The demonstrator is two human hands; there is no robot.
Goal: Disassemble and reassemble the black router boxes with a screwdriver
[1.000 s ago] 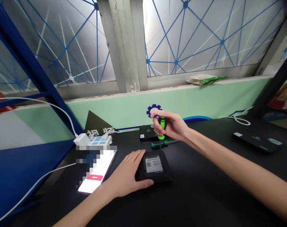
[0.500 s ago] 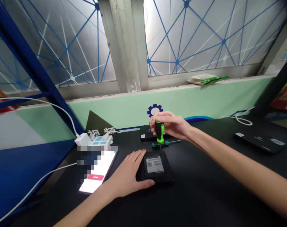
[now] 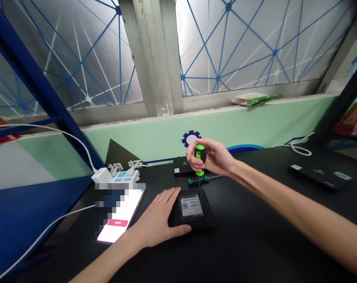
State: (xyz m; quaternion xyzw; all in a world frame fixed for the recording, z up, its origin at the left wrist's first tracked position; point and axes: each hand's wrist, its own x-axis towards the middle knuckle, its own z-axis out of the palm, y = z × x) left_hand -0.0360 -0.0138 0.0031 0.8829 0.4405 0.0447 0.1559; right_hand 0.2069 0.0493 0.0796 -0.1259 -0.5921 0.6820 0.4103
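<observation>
A flat black plastic box [image 3: 207, 204] lies on the dark table with a white printed label [image 3: 191, 206] facing up. My left hand [image 3: 157, 214] spans its left side, fingers stretched along the left edge to the far corner and thumb along the near edge. In my right hand [image 3: 213, 156] is a black and green screwdriver [image 3: 200, 155], held upright with the fingers round its handle. Its thin shaft reaches down to the box's far right corner; the tip's exact seat is too small to make out. Just behind the box lies a second, green screwdriver [image 3: 198, 180].
Another black box [image 3: 182, 166] stands behind the green screwdriver, and one more black box [image 3: 321, 176] lies at the far right. To the left are a lit phone [image 3: 119, 220], partly pixelated, and a white power strip [image 3: 127, 177] with cables. A green wall [image 3: 131, 135] borders the table.
My right hand's fingers have shifted round the screwdriver handle, and the handle's green top now shows. The box and my left hand keep their places; the view has moved slightly.
</observation>
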